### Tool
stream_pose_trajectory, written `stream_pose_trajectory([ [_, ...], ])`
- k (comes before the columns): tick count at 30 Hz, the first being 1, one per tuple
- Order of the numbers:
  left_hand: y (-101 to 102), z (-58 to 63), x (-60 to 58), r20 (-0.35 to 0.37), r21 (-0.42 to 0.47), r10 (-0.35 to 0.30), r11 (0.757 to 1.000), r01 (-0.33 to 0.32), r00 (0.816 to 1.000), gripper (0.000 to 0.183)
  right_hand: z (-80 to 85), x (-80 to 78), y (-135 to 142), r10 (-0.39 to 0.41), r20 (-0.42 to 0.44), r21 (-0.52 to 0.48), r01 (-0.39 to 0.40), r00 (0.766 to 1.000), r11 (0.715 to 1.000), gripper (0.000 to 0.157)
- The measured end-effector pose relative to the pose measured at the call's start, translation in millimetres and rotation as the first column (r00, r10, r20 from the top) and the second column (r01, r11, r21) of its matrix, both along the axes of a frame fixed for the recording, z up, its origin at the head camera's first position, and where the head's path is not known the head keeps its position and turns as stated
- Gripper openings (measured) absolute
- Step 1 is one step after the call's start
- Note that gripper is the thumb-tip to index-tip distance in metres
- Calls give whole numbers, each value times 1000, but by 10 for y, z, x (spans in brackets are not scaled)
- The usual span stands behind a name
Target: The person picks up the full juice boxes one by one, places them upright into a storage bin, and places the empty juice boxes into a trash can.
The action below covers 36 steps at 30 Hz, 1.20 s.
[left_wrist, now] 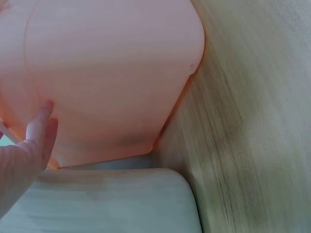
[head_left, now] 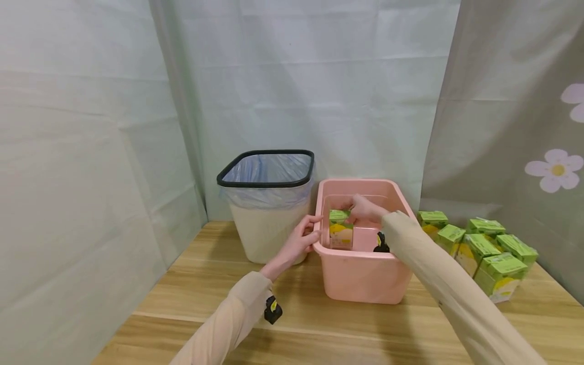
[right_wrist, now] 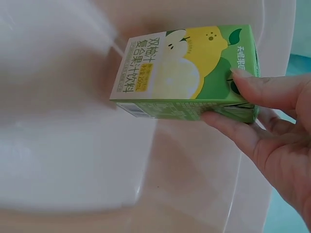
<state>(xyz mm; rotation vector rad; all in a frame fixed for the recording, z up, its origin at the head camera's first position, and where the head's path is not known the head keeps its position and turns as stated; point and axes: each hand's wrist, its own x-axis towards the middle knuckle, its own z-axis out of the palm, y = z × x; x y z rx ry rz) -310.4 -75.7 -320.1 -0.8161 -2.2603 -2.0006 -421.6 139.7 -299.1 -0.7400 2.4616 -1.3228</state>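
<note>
A pink plastic tub [head_left: 367, 279] stands on the wooden table. Inside it, toward the left wall, my right hand [head_left: 362, 209] grips the upper end of a green and yellow juice carton [head_left: 341, 234]. Thumb and fingers pinch the carton [right_wrist: 180, 73] in the right wrist view, and its lower end is down by the tub's floor and wall. My left hand [head_left: 298, 238] holds the tub's left rim, with fingers [left_wrist: 41, 126] against the outer wall in the left wrist view. Several like cartons [head_left: 476, 248] stand to the right of the tub.
Close on the tub's left is a white bin [head_left: 269, 228] with a black rim and a bluish liner bag. Pale cloth [head_left: 347, 101] hangs behind and at the left. Bare wooden tabletop [head_left: 319, 329] shows in front.
</note>
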Motion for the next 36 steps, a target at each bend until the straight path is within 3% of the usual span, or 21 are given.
stream_pose_trajectory([
  [6, 3, 0, 9, -7, 12, -5, 1000, 5, 1000, 39, -45, -31, -6, -4, 44, 4, 4, 999, 1000, 37],
  [17, -8, 11, 28, 2, 4, 8, 1000, -8, 1000, 39, -102, -24, 11, -3, 55, 123, -4, 998, 992, 30],
  [24, 3, 17, 26, 1, 14, -6, 1000, 6, 1000, 38, -88, 4, 28, -34, 111, 146, 18, 993, 989, 52],
  [30, 0, 10, 8, 14, 34, -17, 999, 16, 1000, 37, -59, 24, 17, -43, 123, 148, 24, 991, 989, 51],
  [36, 12, -158, -163, 22, 56, -5, 998, 3, 1000, 37, -42, 23, 22, -26, 134, 165, 3, 991, 986, 51],
])
